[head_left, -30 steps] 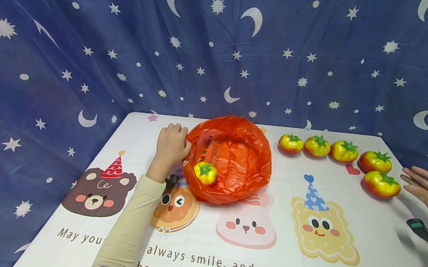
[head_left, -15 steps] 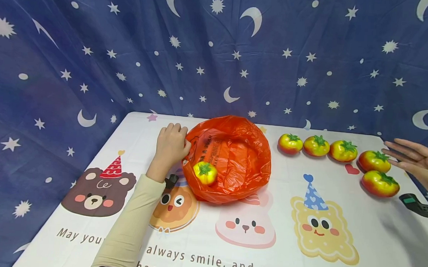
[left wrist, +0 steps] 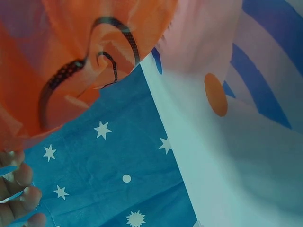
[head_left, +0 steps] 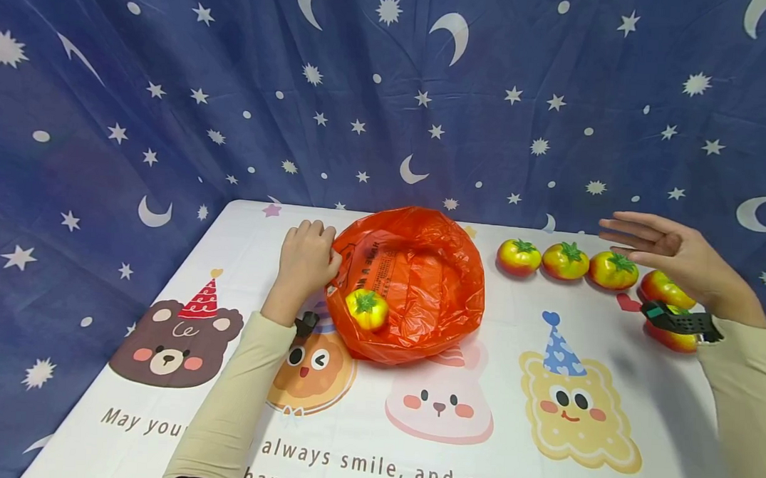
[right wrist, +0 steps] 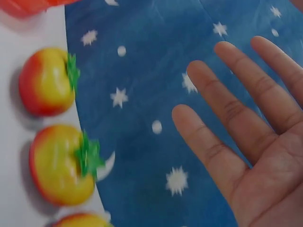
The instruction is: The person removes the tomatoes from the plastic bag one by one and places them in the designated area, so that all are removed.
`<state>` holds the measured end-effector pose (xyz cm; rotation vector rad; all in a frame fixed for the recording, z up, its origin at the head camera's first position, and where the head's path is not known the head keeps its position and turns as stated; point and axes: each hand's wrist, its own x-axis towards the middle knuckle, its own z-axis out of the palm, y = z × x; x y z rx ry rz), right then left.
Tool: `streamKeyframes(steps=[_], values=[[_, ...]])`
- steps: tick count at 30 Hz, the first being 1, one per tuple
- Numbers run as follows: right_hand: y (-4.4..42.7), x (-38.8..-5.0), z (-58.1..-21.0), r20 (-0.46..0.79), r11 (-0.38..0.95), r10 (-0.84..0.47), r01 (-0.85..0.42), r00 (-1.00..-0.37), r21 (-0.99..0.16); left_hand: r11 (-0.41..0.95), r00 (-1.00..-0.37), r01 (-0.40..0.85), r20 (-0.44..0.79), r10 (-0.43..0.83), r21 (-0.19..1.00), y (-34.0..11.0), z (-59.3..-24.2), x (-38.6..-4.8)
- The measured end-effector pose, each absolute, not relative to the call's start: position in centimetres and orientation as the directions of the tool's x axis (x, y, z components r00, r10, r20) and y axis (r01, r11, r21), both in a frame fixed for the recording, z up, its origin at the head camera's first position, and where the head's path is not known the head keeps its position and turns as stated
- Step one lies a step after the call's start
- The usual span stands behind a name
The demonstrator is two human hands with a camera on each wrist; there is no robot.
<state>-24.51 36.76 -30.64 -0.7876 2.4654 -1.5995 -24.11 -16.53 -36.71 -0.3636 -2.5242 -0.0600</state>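
A red plastic bag (head_left: 435, 291) stands on the table with its mouth spread. My left hand (head_left: 308, 261) grips the bag's left rim, its fingers curled over the edge; part of the grip is hidden. Inside the bag lies one yellow toy tomato (head_left: 366, 311) with a green leafy top. My right hand (head_left: 693, 260) hovers at the right with nothing in it, fingers extended, near a red-and-yellow tomato (head_left: 612, 272). In the right wrist view, the palm and straight fingers show beside a row of tomatoes (right wrist: 61, 165). The right arm partly covers two tomatoes.
The white tablecloth (head_left: 334, 465) bears printed cartoon figures and lettering. More tomatoes line the back right, including one (head_left: 518, 258) nearest the bag and another (head_left: 565, 263) beside it. A dark blue starry curtain (head_left: 389, 89) hangs behind the table.
My right hand has moved in from the right edge, leftward and slightly up, and now hovers above the right-hand tomatoes. The left hand, bag and tomato inside have stayed put.
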Motion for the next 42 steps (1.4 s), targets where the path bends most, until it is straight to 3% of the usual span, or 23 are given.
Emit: streamKeyframes(steps=[7, 29, 42], values=[[32.6, -26.0, -29.4, 0.139, 0.415, -0.497, -0.375, -0.857, -0.829, 0.960, -0.786, 0.277, 0.566, 0.250, -0.039, -16.5, -36.7, -24.1], [19.7, -30.4, -31.0, 0.078, 0.233, -0.701, -0.332, -0.709, -0.914, 0.961, -0.791, 0.274, 0.559, 0.250, -0.041, -16.6, -36.6, -24.1], [11.8, -30.3, -34.1, 0.054, 0.135, -0.827, -0.291, -0.560, -0.947, 0.960, -0.792, 0.276, 0.557, 0.251, -0.039, -16.6, -36.6, -24.0]])
